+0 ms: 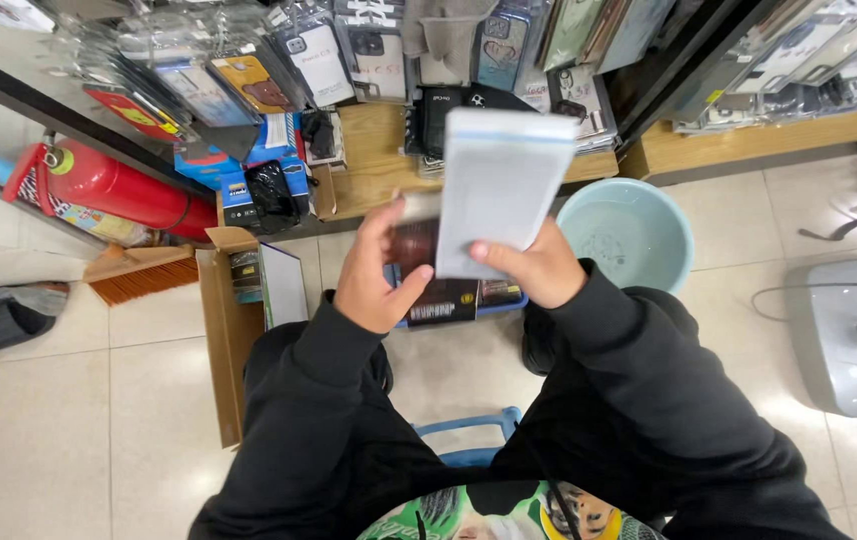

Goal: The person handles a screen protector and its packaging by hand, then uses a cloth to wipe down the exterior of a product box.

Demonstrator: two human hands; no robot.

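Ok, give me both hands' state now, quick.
Left hand: closed on a dark packet, blurred.
Right hand: closed on a clear flat sleeve, held upright.

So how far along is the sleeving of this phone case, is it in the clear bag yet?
Not yet. The right hand holds up the clear sleeve; the left hand holds a dark case at its lower edge, blurred, still mostly outside. A tray of packaged items lies below; whether those are finished is unclear.
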